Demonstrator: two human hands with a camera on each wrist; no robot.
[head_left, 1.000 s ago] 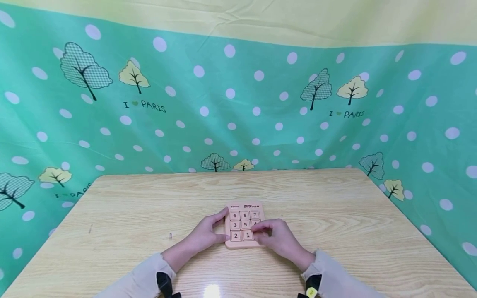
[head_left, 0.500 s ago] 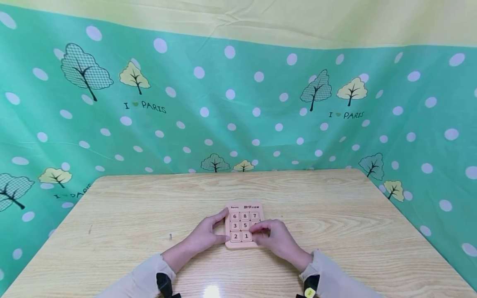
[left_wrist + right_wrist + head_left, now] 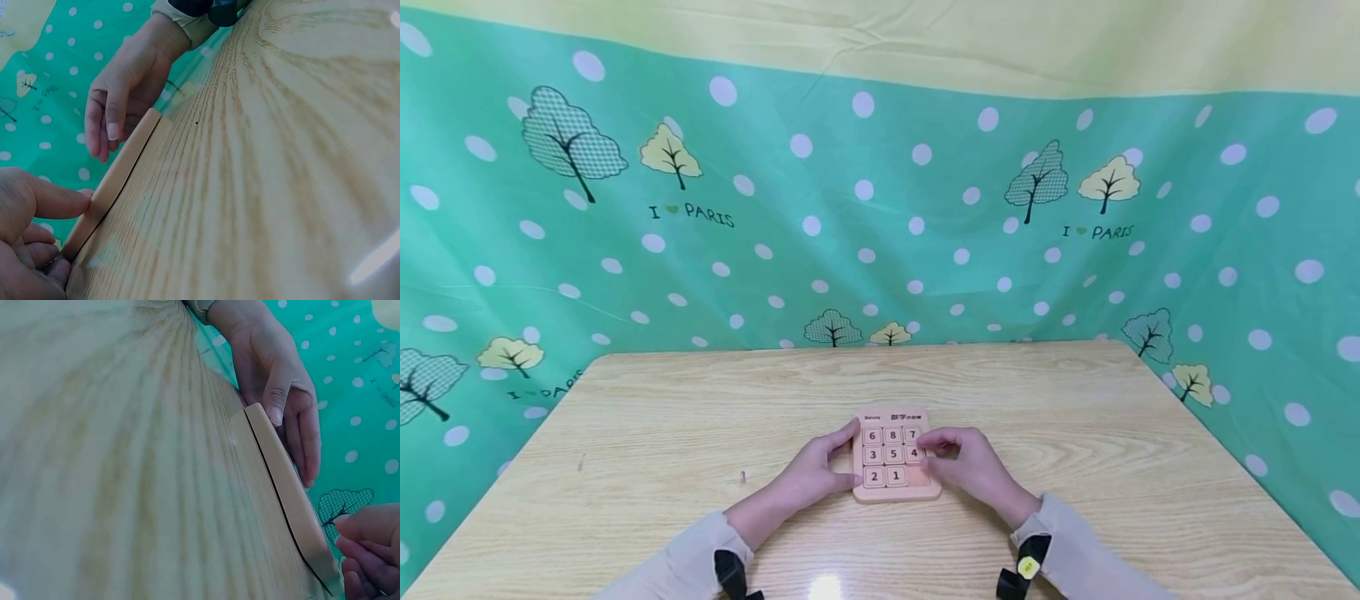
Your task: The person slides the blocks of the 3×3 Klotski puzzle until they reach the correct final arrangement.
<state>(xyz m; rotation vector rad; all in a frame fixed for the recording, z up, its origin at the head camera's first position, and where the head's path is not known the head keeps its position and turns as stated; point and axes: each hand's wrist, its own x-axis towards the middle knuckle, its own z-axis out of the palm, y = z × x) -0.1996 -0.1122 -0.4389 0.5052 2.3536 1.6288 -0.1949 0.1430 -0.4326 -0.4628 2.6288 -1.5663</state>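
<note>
Eight numbered tiles (image 3: 892,455) sit in the pink board (image 3: 887,497) on the surface (image 3: 700,417); the left hand (image 3: 808,469) clasps its left side; the right hand (image 3: 972,463), unclosed, perhaps touches tile 4 (image 3: 913,454), contact hard to make out.

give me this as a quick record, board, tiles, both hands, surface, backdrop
surface: light wood-grain table
board: pink rectangular board with rounded corners
tiles: square pink number tiles, rows 6 8 7, 3 5 4, 2 1
gap: bottom right
left hand: holds board's left side
right hand: fingers at tile 4, contact unclear
backdrop: green cloth, white dots
</note>
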